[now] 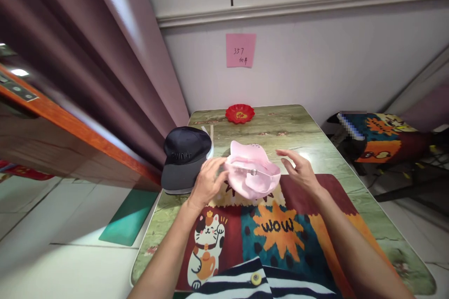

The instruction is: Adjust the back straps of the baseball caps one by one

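A pink cap [250, 173] lies upside down on the table, its opening and strap buckle showing and its brim pointing away from me. My left hand [209, 180] is at the cap's left edge, fingertips at the rim; whether they grip it is hard to tell. To the right of the cap, my right hand [298, 168] is held apart from it, thumb and fingers spread with nothing between them. A black cap [185, 159] with raised lettering rests at the table's left edge, just beyond my left hand.
A red scalloped dish [240, 114] sits at the back of the green marbled table [280, 121]. A colourful mat [280, 243] covers the near part. Behind is a wall with a pink note [241, 50]. A curtain [140, 56] hangs at left; a stool [382, 135] stands at right.
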